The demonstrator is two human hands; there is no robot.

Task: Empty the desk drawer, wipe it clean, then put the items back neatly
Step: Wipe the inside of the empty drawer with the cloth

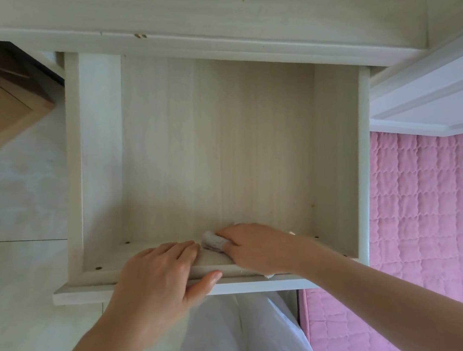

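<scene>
Bracing the drawer front, left hand clasps its edge while right hand presses a wadded cloth into the inner corner.

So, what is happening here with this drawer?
A person is wiping the inside of an open, empty drawer. The right hand holds a small whitish cloth against the near inner edge of the drawer. The left hand grips the drawer's front panel, fingers inside and thumb outside. No items have been put back in yet.
</scene>
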